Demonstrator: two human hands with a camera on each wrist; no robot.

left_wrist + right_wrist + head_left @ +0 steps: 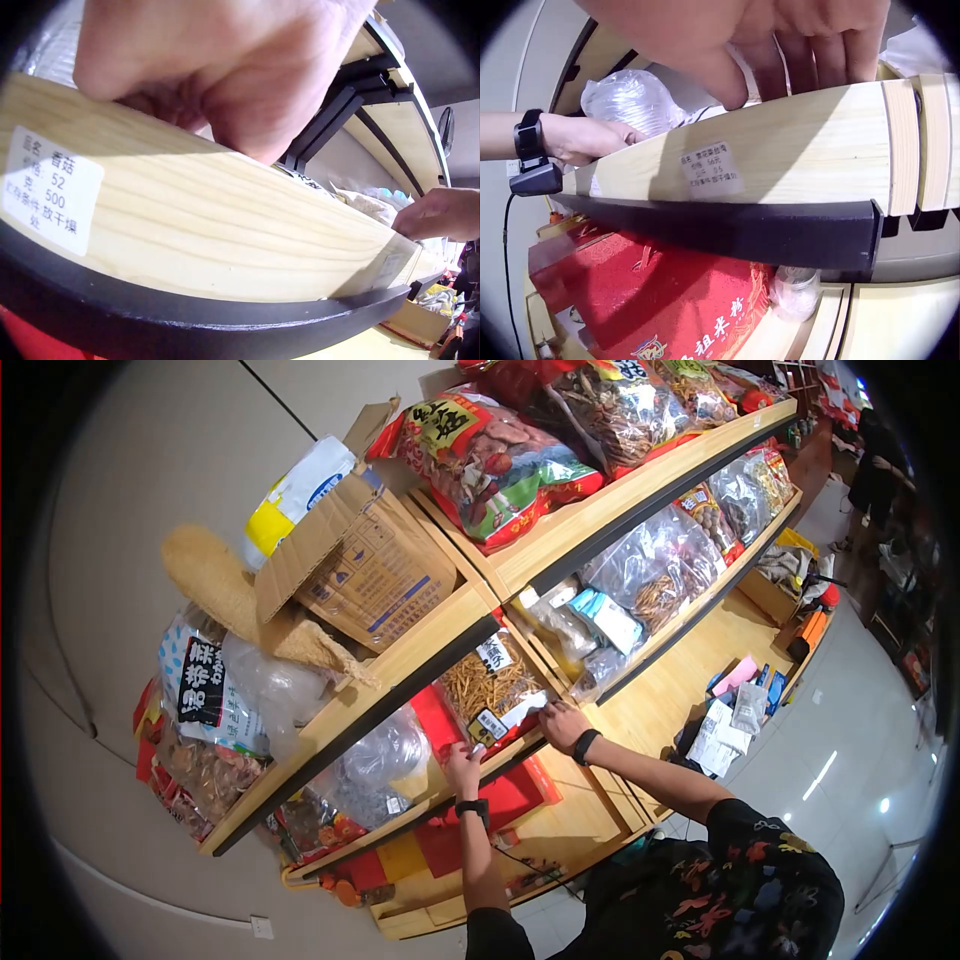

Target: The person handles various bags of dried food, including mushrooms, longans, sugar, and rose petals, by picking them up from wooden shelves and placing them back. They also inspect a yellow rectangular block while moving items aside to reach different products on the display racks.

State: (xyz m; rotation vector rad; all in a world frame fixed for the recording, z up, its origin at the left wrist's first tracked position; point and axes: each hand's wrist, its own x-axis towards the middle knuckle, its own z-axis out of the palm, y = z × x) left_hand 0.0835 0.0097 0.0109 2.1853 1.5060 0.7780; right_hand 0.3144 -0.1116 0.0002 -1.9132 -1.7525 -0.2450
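On the middle shelf lies a clear bag of brown dried strips point(490, 675) with red edges and a white label. My left hand point(463, 770) pinches the bag's near left corner, its fingers curled behind the wooden front board point(187, 217) in the left wrist view. At the bag's near right corner is my right hand point(565, 727). In the right wrist view the right fingers point(829, 64) point down behind the board point(795, 142), which hides their tips; I cannot tell whether they grip the bag. Both wrists wear black bands.
A clear plastic bag point(375, 760) lies left of the dried strips. Above stand a cardboard box point(375, 565) and large food bags point(490, 460). Below is a red gift box point(660, 300). More bagged goods point(650, 575) fill the shelf to the right.
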